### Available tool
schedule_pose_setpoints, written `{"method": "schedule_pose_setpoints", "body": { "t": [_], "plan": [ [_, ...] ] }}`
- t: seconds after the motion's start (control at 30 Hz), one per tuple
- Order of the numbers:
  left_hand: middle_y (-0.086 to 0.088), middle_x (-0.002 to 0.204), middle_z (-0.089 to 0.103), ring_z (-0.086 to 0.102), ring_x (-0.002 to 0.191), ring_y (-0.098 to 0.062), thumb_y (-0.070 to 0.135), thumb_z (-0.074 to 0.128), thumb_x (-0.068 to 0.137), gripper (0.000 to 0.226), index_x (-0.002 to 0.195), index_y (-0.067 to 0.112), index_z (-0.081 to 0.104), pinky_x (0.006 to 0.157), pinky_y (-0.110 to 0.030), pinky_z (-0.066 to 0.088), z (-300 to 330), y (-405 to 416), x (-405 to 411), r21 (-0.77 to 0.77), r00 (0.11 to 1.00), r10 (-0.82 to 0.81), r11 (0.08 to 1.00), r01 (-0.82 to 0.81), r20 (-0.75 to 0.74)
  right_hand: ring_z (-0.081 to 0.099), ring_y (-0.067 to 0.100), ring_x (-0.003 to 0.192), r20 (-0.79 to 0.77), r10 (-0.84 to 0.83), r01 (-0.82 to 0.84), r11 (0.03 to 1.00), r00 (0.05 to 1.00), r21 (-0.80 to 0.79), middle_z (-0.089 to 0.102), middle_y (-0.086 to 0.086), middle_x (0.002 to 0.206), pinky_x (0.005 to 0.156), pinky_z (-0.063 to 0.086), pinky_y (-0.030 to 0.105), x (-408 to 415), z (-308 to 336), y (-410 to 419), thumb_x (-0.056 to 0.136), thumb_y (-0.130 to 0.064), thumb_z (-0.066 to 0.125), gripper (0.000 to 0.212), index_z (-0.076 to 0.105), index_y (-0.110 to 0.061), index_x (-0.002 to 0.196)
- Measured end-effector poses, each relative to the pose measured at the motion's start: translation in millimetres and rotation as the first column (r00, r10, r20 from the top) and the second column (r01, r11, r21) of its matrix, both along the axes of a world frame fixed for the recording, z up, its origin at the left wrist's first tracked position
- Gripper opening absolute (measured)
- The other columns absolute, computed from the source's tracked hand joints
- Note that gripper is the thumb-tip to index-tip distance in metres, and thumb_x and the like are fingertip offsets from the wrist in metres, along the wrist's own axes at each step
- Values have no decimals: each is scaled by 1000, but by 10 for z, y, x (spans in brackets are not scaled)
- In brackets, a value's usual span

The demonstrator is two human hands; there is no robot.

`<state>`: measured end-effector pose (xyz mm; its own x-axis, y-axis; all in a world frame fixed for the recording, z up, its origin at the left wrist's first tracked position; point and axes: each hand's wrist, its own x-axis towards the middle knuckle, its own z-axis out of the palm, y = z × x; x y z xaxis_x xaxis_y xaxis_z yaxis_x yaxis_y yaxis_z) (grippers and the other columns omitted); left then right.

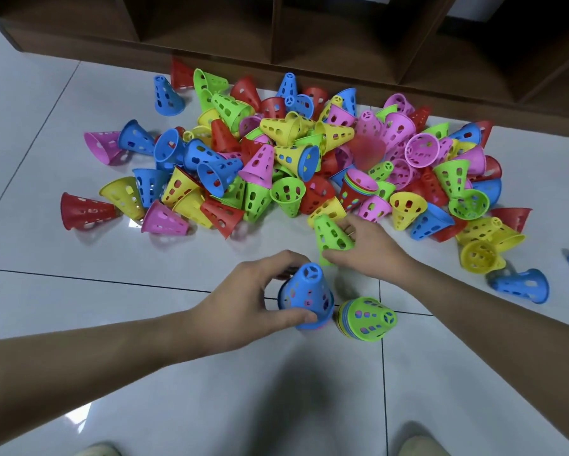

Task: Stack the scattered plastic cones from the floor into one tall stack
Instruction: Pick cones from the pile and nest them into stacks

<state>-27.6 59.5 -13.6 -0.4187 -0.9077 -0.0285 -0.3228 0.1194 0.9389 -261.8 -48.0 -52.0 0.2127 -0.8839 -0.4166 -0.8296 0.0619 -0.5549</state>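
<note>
Two hands: left (243, 294) grips stack (306, 296) (right (372, 248), green cone (331, 235)).

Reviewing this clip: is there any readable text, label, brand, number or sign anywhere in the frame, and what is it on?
None readable.
Cones: no print; only cut-out holes and a three-spoke opening at each tip.
Blue-topped stack in the left hand: no text.
Green cone in the right hand: no text.
Green-topped stack lying on the floor: no text.
Shelf and tiles: no labels or signs.
</note>
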Motion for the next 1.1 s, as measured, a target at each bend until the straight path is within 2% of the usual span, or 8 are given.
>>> {"method": "schedule_pose_setpoints", "body": {
  "t": [0.17, 0.27, 0.43, 0.6, 0.73, 0.87, 1.0, 1.1],
  "plan": [
    [11, 116, 66, 64, 108, -14, 27, 82, 83, 44, 121, 22, 60, 93, -34, 53, -161, 60, -159, 49, 993, -104, 994, 101, 60, 69, 11, 94, 261, -39, 46, 999, 964, -18, 70, -9, 101, 85, 56, 31, -314, 379, 321, 76, -29, 84, 46, 58, -34, 114],
    [13, 119, 64, 62, 110, -11, 24, 80, 83, 46, 125, 24, 60, 93, -32, 51, -266, 72, -219, 42, 986, -131, 991, 128, 105, 68, 14, 94, 303, -19, 39, 997, 953, -60, 73, -5, 96, 89, 52, 28, -455, 508, 529, 78, -22, 83, 37, 65, -27, 110],
    [14, 122, 63, 59, 111, -6, 20, 79, 83, 50, 129, 26, 59, 95, -29, 49, -405, 102, -310, 17, 974, -161, 987, 160, 159, 66, 11, 98, 292, 45, -20, 996, 955, -87, 72, -10, 94, 90, 51, 25, -596, 536, 746, 78, -24, 83, 32, 62, -28, 102],
    [15, 128, 62, 56, 116, -4, 21, 79, 83, 55, 134, 27, 58, 101, -25, 44, -504, 109, -327, 31, 970, -128, 992, 125, 207, 61, 10, 97, 253, 124, -83, 983, 960, -167, 64, -15, 96, 81, 44, 11, -680, 552, 891, 75, -21, 85, 40, 57, -28, 103],
    [15, 138, 57, 52, 124, 0, 29, 79, 84, 64, 142, 29, 51, 106, -20, 40, -551, 80, -249, 34, 948, -143, 990, 139, 283, 60, 12, 101, 190, 179, -145, 973, 965, -179, 61, -16, 99, 83, 47, 20, -785, 478, 933, 75, -30, 84, 43, 55, -31, 107],
    [20, 150, 42, 38, 136, 8, 58, 67, 87, 78, 153, 32, 35, 112, -10, 28, -556, 2, -62, 20, 939, -199, 979, 201, 280, 62, 13, 107, 181, 224, -197, 968, 958, -152, 66, -14, 105, 92, 48, 28, -824, 401, 891, 75, -46, 73, 37, 63, -28, 107],
    [-2, 145, 47, 40, 132, -4, 50, 55, 94, 63, 146, 15, 45, 112, -7, 20, -719, -292, 277, -141, 909, 3, 988, 62, 417, 66, 12, 97, 251, 199, -159, 972, 947, -172, 70, -10, 94, 87, 49, 23, -735, 335, 689, 81, -47, 64, 32, 70, -18, 95],
    [-11, 132, 52, 49, 119, -26, 31, 64, 90, 52, 135, 11, 51, 107, -39, 43, -897, -609, 594, -295, 776, 211, 955, -33, 595, 64, 10, 95, 244, 165, -113, 970, 956, -213, 69, -10, 93, 85, 46, 22, -617, 175, 430, 81, -47, 63, 31, 69, -18, 93]
  ]
}}
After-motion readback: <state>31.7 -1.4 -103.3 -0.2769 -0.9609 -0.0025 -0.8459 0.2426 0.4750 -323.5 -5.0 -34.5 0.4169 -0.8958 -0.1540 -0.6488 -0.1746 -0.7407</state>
